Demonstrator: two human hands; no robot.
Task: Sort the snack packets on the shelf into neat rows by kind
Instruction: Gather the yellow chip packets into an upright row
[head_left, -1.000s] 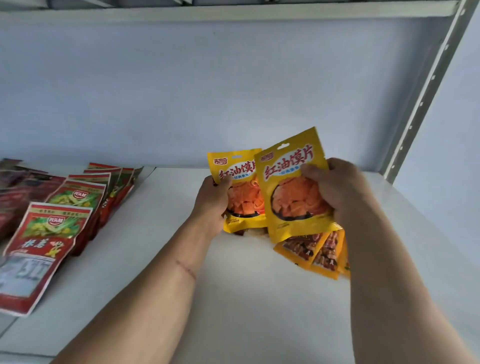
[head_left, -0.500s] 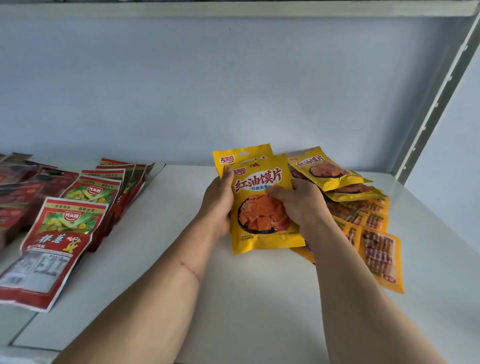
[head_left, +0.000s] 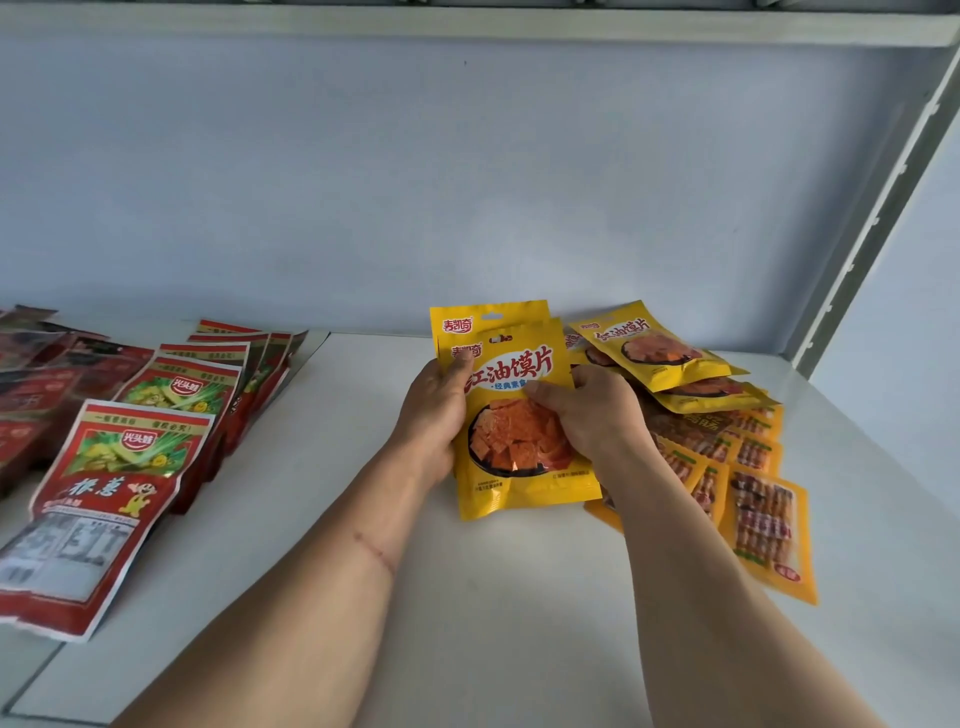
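Observation:
Two yellow snack packets (head_left: 519, 415) with a picture of red chips are stacked upright on the white shelf (head_left: 493, 623), one just behind the other. My left hand (head_left: 434, 415) grips their left edge, thumb on the front packet. My right hand (head_left: 587, 415) pinches the front packet from the right. More yellow chip packets (head_left: 654, 348) lie tilted behind my right hand on a loose pile. Flat yellow sausage packets (head_left: 769, 525) are spread at the right.
A row of overlapping red and green packets (head_left: 119, 467) runs along the left of the shelf, with darker red packets (head_left: 31, 374) beyond it. A wall closes the back, a perforated metal upright (head_left: 883, 208) stands at the right, and another shelf (head_left: 467, 21) runs overhead.
My right hand brought its yellow packet left and down onto the packet in my left hand; the two now stand stacked. The pile at the right came into view.

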